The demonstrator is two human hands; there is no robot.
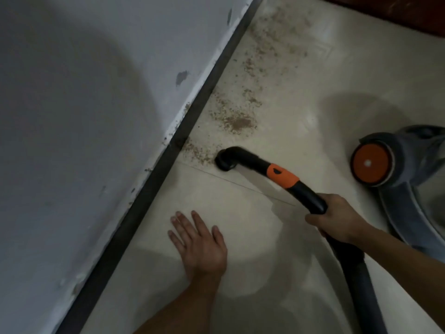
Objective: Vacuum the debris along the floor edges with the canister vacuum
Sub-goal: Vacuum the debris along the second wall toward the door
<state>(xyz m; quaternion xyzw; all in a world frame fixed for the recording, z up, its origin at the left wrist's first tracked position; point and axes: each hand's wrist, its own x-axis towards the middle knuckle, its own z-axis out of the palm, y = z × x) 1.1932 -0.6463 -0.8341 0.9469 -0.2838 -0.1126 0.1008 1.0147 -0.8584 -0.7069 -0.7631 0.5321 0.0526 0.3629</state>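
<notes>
Grey canister vacuum (pixel 407 153) is cut off beyond the right hand (pixel 337 219) gripping the hose (pixel 309 195); left hand (pixel 202 244) lies spread on floor (pixel 252 213), debris (pixel 238 122) ahead.

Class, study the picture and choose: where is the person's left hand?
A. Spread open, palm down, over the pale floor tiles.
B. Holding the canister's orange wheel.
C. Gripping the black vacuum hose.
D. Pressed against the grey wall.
A: the left hand shows straight, spread fingers, palm down over the pale tiled floor, while the right hand alone grips the black vacuum hose with its orange collar.
</notes>
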